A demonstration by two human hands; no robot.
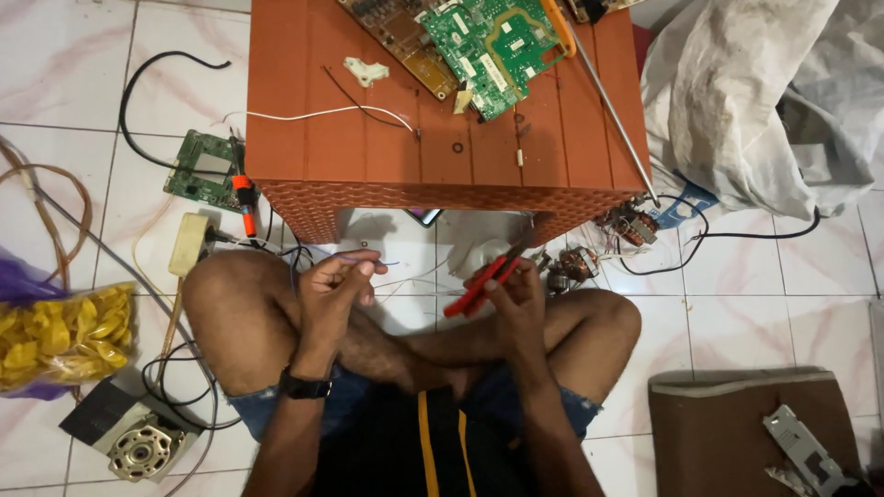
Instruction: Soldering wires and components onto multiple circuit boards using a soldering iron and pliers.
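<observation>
Head view: person sits cross-legged on the tiled floor, just in front of a low orange plastic table (pixel 368 156). Left hand (pixel 333 287) pinches a thin bluish wire (pixel 373 262) between fingertips. Right hand (pixel 516 296) is closed around red-handled pliers (pixel 479 285), jaws pointing toward the table's front edge. On the table's far side lies a green circuit board (pixel 497 46); a white wire (pixel 322 114) crosses its top.
</observation>
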